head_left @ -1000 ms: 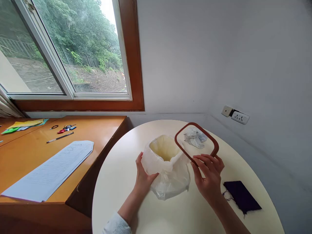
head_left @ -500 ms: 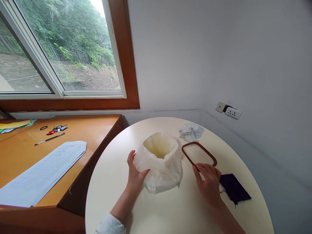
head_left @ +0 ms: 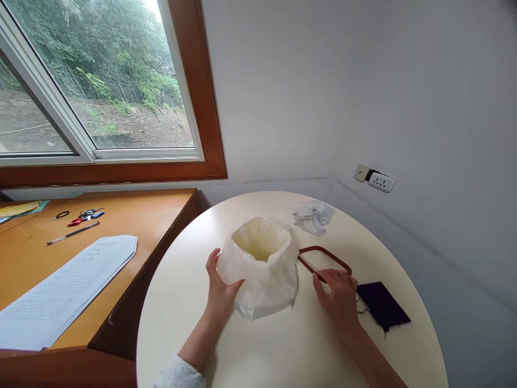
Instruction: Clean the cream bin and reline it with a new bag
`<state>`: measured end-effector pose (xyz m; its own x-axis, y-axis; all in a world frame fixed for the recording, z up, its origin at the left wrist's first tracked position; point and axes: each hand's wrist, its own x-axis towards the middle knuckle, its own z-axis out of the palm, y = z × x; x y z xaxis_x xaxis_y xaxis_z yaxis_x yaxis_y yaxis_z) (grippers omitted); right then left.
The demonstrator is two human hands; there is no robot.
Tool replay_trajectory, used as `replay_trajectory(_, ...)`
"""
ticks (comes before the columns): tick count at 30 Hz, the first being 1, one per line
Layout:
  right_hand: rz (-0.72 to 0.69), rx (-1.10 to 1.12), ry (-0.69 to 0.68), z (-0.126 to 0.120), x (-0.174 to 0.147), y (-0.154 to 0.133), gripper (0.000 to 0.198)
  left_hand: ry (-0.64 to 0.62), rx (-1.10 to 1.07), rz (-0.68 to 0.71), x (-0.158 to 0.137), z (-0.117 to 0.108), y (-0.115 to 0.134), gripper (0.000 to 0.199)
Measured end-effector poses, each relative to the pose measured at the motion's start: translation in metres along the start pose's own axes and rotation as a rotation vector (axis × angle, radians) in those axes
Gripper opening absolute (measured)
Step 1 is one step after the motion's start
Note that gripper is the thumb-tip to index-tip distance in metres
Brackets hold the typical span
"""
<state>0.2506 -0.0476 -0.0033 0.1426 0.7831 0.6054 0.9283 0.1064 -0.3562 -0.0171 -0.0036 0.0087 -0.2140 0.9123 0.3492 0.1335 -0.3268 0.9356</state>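
Note:
A small trash bin lined with a translucent white plastic bag (head_left: 264,277) stands upright on the round table, its mouth open and pale yellow inside. The bag's folded-over skirt hides the outer walls. My left hand (head_left: 220,293) grips the near left side of the bin, thumb in front and fingers round the side. In my right hand (head_left: 337,299) is a brown rounded rectangular rim ring (head_left: 329,254), pinched at its near side just right of the bin. The ring is tilted low, close to the tabletop; whether it touches the table I cannot tell.
A crumpled clear plastic bag (head_left: 314,216) lies at the back of the cream table (head_left: 258,355). A dark frayed cloth (head_left: 383,304) lies right of my right hand. The wooden desk (head_left: 141,215) at left holds papers (head_left: 76,288), a pen (head_left: 72,233) and keys (head_left: 86,215).
The far side of the rim ring has dropped, so it lies flatter, with its left end close to the bin. My left hand stays on the bin. The view has shifted slightly.

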Motion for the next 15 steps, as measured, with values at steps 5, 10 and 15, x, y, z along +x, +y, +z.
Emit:
replay_trajectory(5,0.04,-0.007,-0.045,0.0001,0.0003,-0.0015,0.02,0.007,0.011,0.001,0.0024,-0.0004,0.0,0.098)
replay_trajectory(10,0.051,-0.03,-0.065,0.0019,-0.0005,-0.0007,0.019,0.001,0.002,-0.006,0.0025,0.0006,0.0039,0.097)
replay_trajectory(15,0.052,-0.029,-0.064,0.0031,-0.0007,-0.0016,0.02,-0.037,-0.022,0.005,-0.0002,0.0023,0.0057,0.098)
